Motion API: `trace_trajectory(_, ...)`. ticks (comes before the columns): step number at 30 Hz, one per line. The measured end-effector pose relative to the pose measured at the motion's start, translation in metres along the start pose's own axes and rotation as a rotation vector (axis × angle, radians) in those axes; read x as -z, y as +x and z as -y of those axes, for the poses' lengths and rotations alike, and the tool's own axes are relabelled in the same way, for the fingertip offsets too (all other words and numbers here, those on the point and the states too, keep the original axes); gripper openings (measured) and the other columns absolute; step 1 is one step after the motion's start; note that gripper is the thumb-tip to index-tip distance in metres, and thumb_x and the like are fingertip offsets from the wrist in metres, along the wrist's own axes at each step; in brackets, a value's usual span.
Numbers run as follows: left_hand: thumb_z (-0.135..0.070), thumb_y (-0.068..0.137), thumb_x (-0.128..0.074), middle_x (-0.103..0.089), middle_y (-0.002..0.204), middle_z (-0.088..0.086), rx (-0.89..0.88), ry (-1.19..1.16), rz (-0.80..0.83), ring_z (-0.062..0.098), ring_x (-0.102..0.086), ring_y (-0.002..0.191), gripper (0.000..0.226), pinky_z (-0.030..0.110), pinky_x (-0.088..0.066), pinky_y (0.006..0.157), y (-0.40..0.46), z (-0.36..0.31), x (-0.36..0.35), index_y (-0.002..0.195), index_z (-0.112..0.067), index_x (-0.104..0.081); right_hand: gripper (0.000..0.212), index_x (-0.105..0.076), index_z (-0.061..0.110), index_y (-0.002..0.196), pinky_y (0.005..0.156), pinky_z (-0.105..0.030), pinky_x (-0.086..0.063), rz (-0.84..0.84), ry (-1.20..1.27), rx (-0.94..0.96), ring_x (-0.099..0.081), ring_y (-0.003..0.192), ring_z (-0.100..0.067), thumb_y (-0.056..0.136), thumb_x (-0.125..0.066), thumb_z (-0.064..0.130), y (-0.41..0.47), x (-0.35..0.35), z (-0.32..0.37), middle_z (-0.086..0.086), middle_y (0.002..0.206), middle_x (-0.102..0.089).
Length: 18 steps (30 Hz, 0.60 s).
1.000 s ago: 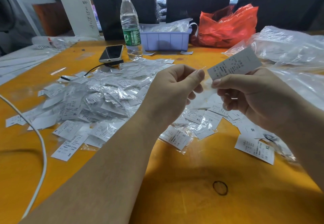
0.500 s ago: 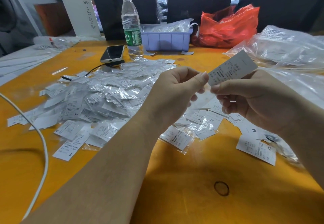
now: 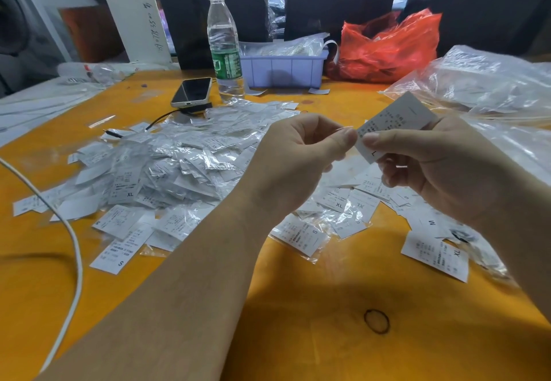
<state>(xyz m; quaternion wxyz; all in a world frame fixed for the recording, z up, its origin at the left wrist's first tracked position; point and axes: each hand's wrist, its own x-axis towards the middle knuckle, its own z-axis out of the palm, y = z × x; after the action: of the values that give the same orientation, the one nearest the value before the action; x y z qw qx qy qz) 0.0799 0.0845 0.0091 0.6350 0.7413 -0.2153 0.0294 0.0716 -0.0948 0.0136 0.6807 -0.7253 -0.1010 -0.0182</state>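
My right hand (image 3: 441, 168) pinches a white printed size label (image 3: 396, 119) marked L between thumb and fingers, holding it up over the orange table (image 3: 298, 336). My left hand (image 3: 298, 160) is right beside it, thumb and forefinger pinching a thin clear plastic sleeve (image 3: 346, 127) at the label's left edge. The sleeve is barely visible. Below and left of both hands lies a big pile of bagged labels (image 3: 179, 166).
A water bottle (image 3: 224, 49), a phone (image 3: 192, 91), a purple bin (image 3: 283, 67) and a red plastic bag (image 3: 387, 46) stand at the back. Clear plastic bags (image 3: 483, 88) lie at right. A white cable (image 3: 74, 246) curves at left. A rubber band (image 3: 376, 321) lies near the front.
My hands have come together: the label in my right hand moved left and down until its edge meets my left thumb and forefinger.
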Motion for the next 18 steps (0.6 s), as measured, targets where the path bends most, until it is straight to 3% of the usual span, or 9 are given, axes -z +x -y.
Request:
trace_trajectory(3,-0.022,0.09,-0.068,-0.063,0.062,-0.011,0.018,-0.004,-0.008,-0.001,-0.055,0.056,0.011,0.014,-0.046,0.055,0.0008,0.0011,0.0008,0.085,-0.011,-0.069,0.002,-0.076,0.02,0.064,0.047,-0.022,-0.044,-0.015,-0.047,0.038,-0.051,0.051,-0.01,0.064,-0.074,0.022,-0.0009,0.0003,0.0014,0.001,0.059,-0.059)
trace_trajectory(6,-0.026,0.088,-0.069,-0.063,0.063,-0.01,0.042,-0.001,0.0,0.003,-0.054,0.057,0.013,0.018,-0.046,0.056,0.0011,0.0021,0.0011,0.085,-0.014,-0.07,0.01,-0.075,0.02,0.065,0.05,-0.024,-0.044,-0.034,-0.102,0.076,-0.051,0.054,-0.012,0.073,-0.072,0.014,-0.0003,0.0042,0.0029,-0.002,0.063,-0.059)
trace_trajectory(9,-0.027,0.088,-0.069,-0.063,0.063,-0.011,0.048,-0.003,0.016,0.004,-0.054,0.057,0.013,0.019,-0.047,0.057,0.0016,0.0023,0.0015,0.086,-0.014,-0.07,0.002,-0.075,0.019,0.066,0.05,-0.024,-0.044,0.04,-0.093,0.089,-0.051,0.055,-0.014,0.067,-0.073,0.018,-0.0013,0.0059,0.0058,-0.003,0.065,-0.06)
trace_trajectory(12,-0.027,0.088,-0.068,-0.063,0.063,-0.011,0.056,-0.013,0.039,0.004,-0.053,0.057,0.013,0.019,-0.046,0.057,0.0022,0.0027,0.0022,0.087,-0.014,-0.071,0.007,-0.076,0.021,0.068,0.049,-0.023,-0.045,0.098,-0.111,0.096,-0.052,0.054,-0.013,0.066,-0.078,0.015,-0.0015,0.0054,0.0048,-0.001,0.063,-0.061)
trace_trajectory(15,-0.026,0.088,-0.068,-0.063,0.063,-0.01,0.061,-0.02,0.07,0.004,-0.052,0.058,0.012,0.02,-0.045,0.057,0.0022,0.0029,0.0024,0.086,-0.015,-0.07,0.008,-0.076,0.023,0.07,0.049,-0.023,-0.045,0.105,-0.096,0.102,-0.052,0.054,-0.013,0.07,-0.069,0.018,-0.001,0.0044,0.0036,0.0,0.064,-0.061)
trace_trajectory(18,-0.024,0.087,-0.068,-0.063,0.064,-0.01,0.061,-0.032,0.093,0.005,-0.052,0.058,0.01,0.02,-0.045,0.058,0.0023,0.0039,0.0027,0.088,-0.015,-0.07,0.003,-0.076,0.02,0.07,0.049,-0.023,-0.044,0.083,-0.066,0.102,-0.051,0.056,-0.014,0.069,-0.074,0.017,-0.0003,0.0043,0.003,-0.003,0.068,-0.062)
